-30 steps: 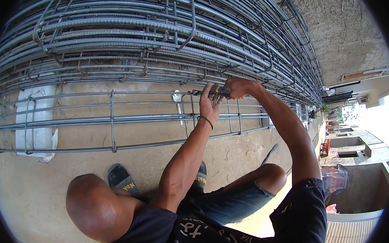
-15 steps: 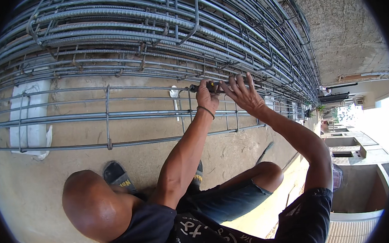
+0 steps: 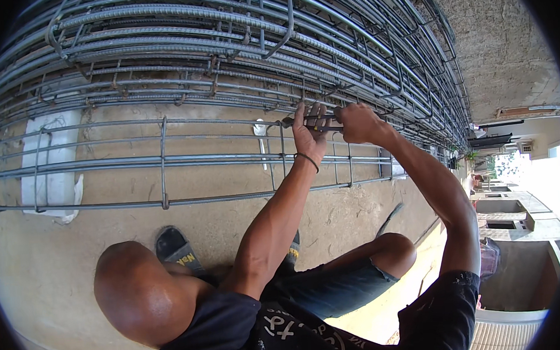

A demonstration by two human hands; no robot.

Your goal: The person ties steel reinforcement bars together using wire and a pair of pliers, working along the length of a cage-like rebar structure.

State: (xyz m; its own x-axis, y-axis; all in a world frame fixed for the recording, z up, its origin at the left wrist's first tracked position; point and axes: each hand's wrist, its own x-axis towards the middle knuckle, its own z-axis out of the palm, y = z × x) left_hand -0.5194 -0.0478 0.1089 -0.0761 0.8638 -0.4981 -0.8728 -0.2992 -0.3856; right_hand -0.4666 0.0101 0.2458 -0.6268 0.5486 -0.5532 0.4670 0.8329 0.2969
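Since the frame before, the right hand (image 3: 362,125) has gone from spread fingers beside the tool to a closed fist, and the left hand (image 3: 310,138) has opened from its hold round the tool.

Head view: the right hand's grip is clamped on the handle end of a dark pliers-like tool (image 3: 330,129). Its head points left, just beside a crosswise hoop of the steel bar cage (image 3: 163,163), at the cage's far edge. The left hand's grip is apart, fingers raised with the tool lying across them; a dark band (image 3: 307,160) circles that wrist. A pale spoon-shaped thing (image 3: 260,129) lies left of the hands. The cage's left part passes over a white block (image 3: 56,188) on the floor (image 3: 104,230). Beyond the cage stands a stack of barred cages (image 3: 221,44).
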